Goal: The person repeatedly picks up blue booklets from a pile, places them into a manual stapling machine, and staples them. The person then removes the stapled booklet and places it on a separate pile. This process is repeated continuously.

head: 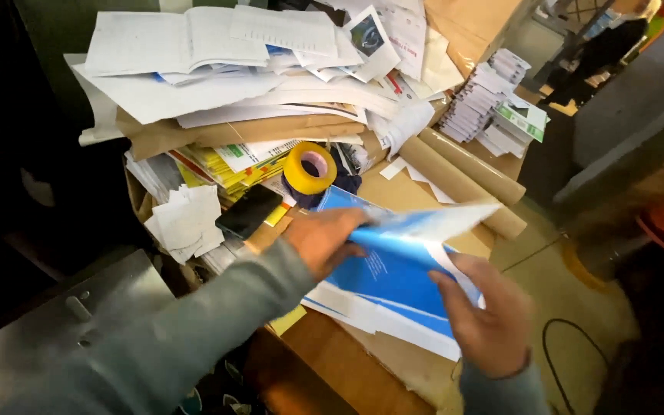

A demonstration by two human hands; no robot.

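Head view: a glossy blue-and-white printed paper sheet (pixel 401 261) is being gripped at both ends above the cluttered brown wooden table (pixel 332 361). The left hand (pixel 324 238) is being closed on its upper left edge; the right hand (pixel 486 315) is being pinched on the lower right corner. Risks being noted: the sheet is bending and could be creased or torn if pulled apart; the yellow roll of adhesive tape (pixel 309 167) and the black smartphone (pixel 249 210), lying just beside the left hand, could be knocked.
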